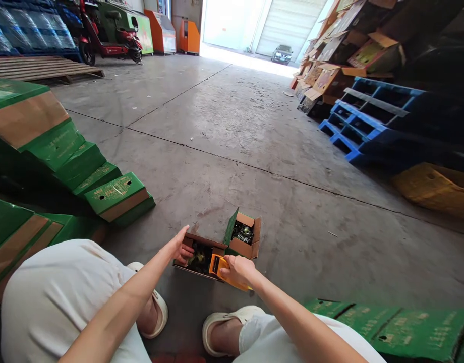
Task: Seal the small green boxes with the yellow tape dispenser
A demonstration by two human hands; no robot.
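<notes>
An open cardboard box (206, 238) with dark green contents sits on the floor between my feet and the open floor. My left hand (181, 249) is at the box's left end, fingers apart, with nothing in it. My right hand (236, 269) is closed around an orange-yellow tool (219, 264), whose front end lies over the right part of the box. Beyond it, touching or very near, stands a smaller open box (256, 237) with a green flap, holding dark, shiny green items.
Green boxes (118, 194) are stacked at left, and more green boxes (409, 327) lie at lower right. Blue pallets (362, 118), a yellow container (436, 189) and piled cartons (326, 78) stand at right. A red scooter (113, 48) is parked at back left.
</notes>
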